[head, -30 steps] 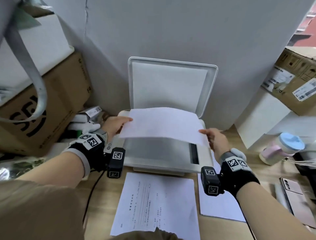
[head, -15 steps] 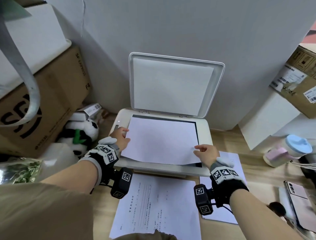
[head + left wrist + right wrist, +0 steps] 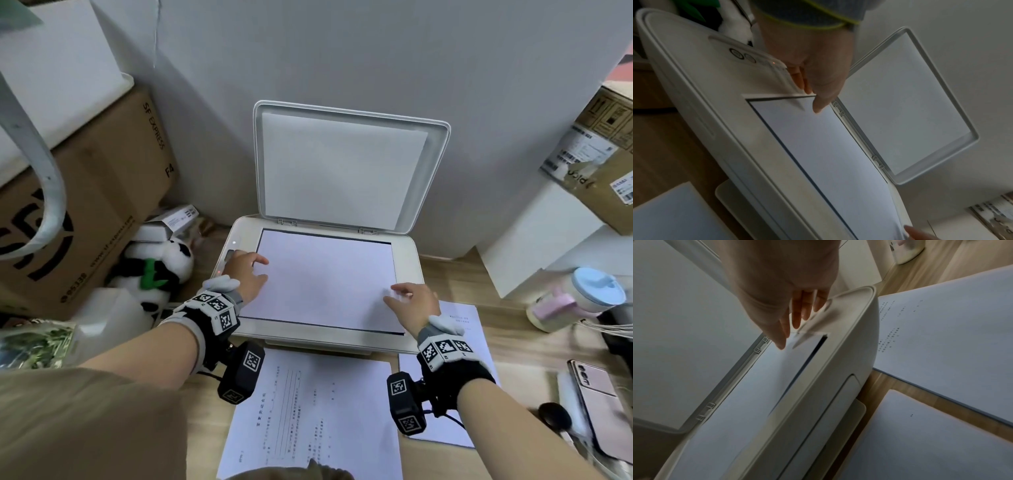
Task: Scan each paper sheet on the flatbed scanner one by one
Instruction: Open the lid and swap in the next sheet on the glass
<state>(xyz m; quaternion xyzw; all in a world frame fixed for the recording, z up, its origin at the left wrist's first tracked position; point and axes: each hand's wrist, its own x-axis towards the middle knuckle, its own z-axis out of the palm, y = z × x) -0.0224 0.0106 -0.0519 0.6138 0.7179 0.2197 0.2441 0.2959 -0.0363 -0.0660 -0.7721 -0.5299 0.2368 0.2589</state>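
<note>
A white flatbed scanner (image 3: 408, 260) stands on the wooden table with its lid (image 3: 342, 164) raised against the wall. A blank-side-up paper sheet (image 3: 325, 281) lies flat on the glass. My left hand (image 3: 245, 270) rests with straight fingers on the sheet's left edge, seen close in the left wrist view as the left hand (image 3: 818, 73) touching the sheet (image 3: 824, 154). My right hand (image 3: 409, 301) presses the sheet's right near corner with straight fingers; in the right wrist view the right hand (image 3: 789, 305) reaches over the sheet (image 3: 756, 386). Neither hand grips anything.
A printed sheet (image 3: 315, 411) lies in front of the scanner, and more sheets (image 3: 479, 329) lie to its right. Cardboard boxes (image 3: 85, 205) and a panda plush (image 3: 157, 270) crowd the left. A blue-lidded cup (image 3: 582, 298) and a phone (image 3: 596, 387) sit at right.
The sheet, held in the air over the scanner a second ago, has come down flat onto the glass. Both hands went from holding its edges to resting on it.
</note>
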